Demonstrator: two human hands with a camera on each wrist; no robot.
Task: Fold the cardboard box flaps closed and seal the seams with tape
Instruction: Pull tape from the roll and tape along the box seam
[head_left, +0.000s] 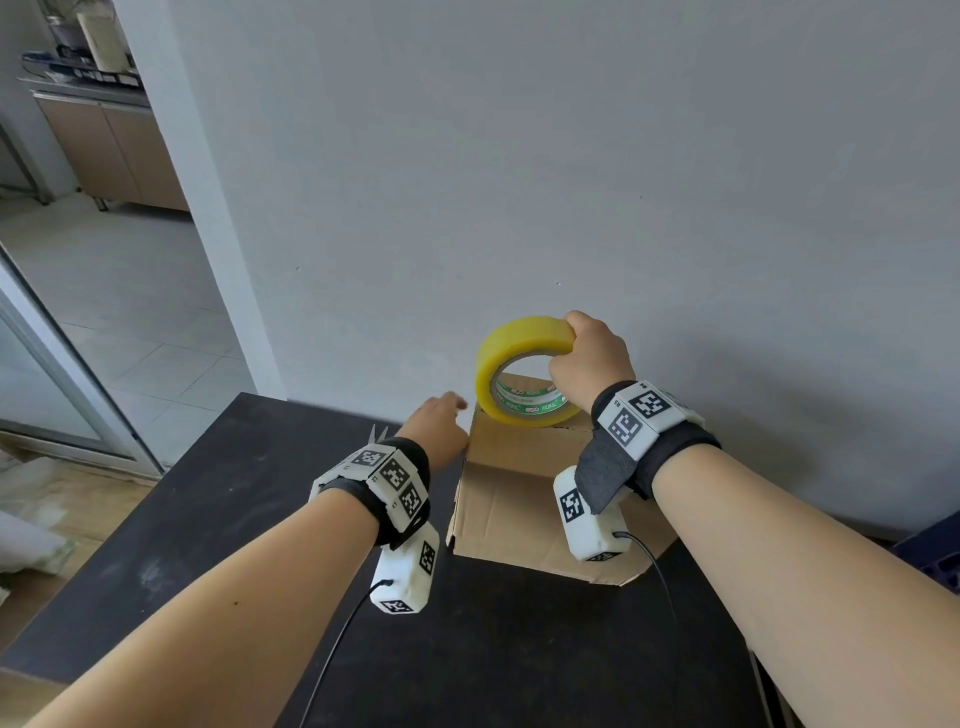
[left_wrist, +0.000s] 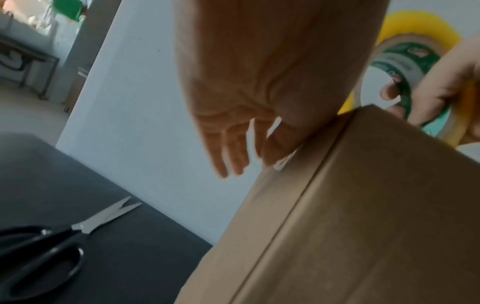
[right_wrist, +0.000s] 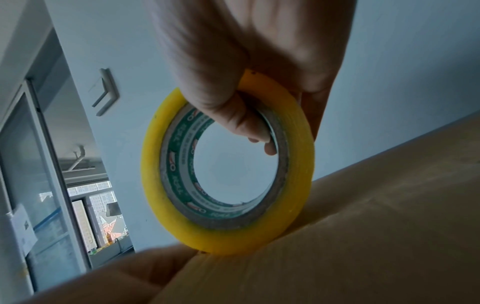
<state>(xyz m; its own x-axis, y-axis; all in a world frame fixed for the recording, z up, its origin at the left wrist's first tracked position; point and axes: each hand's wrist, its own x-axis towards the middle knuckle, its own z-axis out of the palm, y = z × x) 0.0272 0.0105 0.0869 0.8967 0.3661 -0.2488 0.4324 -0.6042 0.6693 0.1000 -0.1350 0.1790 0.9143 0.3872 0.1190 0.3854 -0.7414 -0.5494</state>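
Note:
A brown cardboard box (head_left: 511, 488) with its top flaps folded down stands on the dark table (head_left: 218, 519). My right hand (head_left: 584, 358) grips a yellow tape roll (head_left: 511, 364) upright on the box top near its far left corner; the thumb reaches through the roll's core (right_wrist: 249, 127). My left hand (head_left: 441, 421) lies with straight fingers (left_wrist: 233, 152) against the box's left upper edge (left_wrist: 324, 144), its thumb pressing a short clear tape end (left_wrist: 283, 162) on the side. The roll (left_wrist: 415, 41) shows behind the box there.
Black-handled scissors (left_wrist: 52, 242) lie on the table left of the box, blades toward the grey wall (head_left: 571, 156). The table's left edge drops to a tiled floor and a doorway (head_left: 78, 260). Cables hang from both wrist cameras.

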